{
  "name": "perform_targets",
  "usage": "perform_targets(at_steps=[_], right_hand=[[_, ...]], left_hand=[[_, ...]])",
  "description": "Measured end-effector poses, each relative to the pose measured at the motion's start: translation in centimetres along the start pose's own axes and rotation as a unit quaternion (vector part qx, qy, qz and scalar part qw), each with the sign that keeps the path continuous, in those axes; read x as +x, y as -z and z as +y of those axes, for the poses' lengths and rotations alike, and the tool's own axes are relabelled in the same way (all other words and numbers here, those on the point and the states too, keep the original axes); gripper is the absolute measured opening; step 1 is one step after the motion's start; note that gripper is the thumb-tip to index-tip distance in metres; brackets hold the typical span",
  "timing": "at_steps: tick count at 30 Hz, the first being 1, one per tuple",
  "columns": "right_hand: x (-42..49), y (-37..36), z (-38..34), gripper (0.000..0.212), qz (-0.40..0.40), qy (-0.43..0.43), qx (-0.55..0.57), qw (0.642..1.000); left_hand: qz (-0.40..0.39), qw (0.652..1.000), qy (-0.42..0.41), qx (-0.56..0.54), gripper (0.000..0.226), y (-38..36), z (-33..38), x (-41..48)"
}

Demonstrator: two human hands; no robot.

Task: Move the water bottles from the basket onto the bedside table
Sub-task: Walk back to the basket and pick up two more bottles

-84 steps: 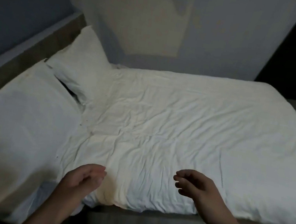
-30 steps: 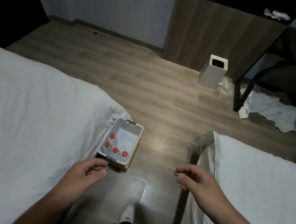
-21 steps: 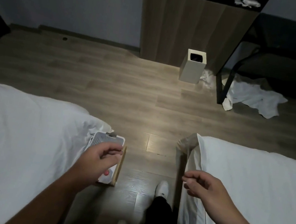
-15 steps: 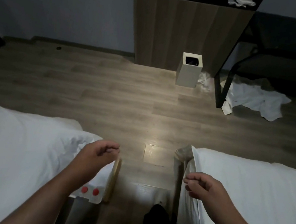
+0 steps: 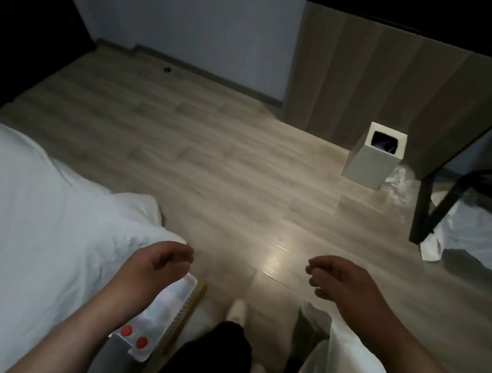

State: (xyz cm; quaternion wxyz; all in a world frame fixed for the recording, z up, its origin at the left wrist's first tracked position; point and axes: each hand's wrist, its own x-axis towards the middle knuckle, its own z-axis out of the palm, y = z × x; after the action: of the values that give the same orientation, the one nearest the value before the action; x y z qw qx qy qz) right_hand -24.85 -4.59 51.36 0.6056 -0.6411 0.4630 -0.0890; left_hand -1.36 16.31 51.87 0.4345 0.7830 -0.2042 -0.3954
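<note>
Now | basket (image 5: 170,305) beneath left hand (image 5: 150,268) | right hand (image 5: 348,286) well apart

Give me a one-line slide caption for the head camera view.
Beside a white bed, the empty left hand hovers over a floor basket of red-capped water bottles; the right hand is empty too.

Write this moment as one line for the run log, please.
stage: before first pick | left hand: empty, over basket | right hand: empty, idle | water bottles: in basket, two red caps visible
</note>
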Motion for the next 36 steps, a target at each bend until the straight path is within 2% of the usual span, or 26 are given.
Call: perform_targets(at_steps=[12,14,17,20,24,30,34,36], right_hand=[[19.1,1.5,-9.2,0.016,-0.069,-0.004,-0.089,0.994],[21.7,2.2,-10.7,0.019,-0.062,-0.005,-0.077,0.995],[24.9,3.4,-12.0,0.012,-0.050,-0.011,-0.063,0.997],[27.6,4.3,-13.0,0.014,-0.053,-0.023,-0.072,0.996],[32.5,4.7,-15.6,0.015,-0.084,-0.007,-0.101,0.991],[41.3,3.7,-19.6,0.015,-0.182,0.042,-0.156,0.970],[47.6,2.9,-22.7,0.015,-0.268,0.080,-0.194,0.940],[50.3,2.9,-24.2,0.014,-0.320,0.096,-0.229,0.915]], left_hand=[[0.030,0.997,0.031,-0.063,0.019,0.6,4.4,18.0],[0.017,0.998,0.022,-0.063,0.019,0.3,6.6,21.2],[-0.011,0.999,-0.006,-0.041,0.031,0.1,10.0,25.9],[-0.012,0.999,-0.035,-0.014,0.023,0.4,12.9,29.7],[0.033,0.997,-0.062,-0.030,0.022,1.8,16.3,33.2],[0.150,0.981,-0.036,-0.115,0.018,3.2,17.2,35.2],[0.266,0.947,0.009,-0.180,0.017,2.5,17.2,35.5],[0.324,0.921,0.035,-0.214,0.016,1.3,17.1,34.9]])
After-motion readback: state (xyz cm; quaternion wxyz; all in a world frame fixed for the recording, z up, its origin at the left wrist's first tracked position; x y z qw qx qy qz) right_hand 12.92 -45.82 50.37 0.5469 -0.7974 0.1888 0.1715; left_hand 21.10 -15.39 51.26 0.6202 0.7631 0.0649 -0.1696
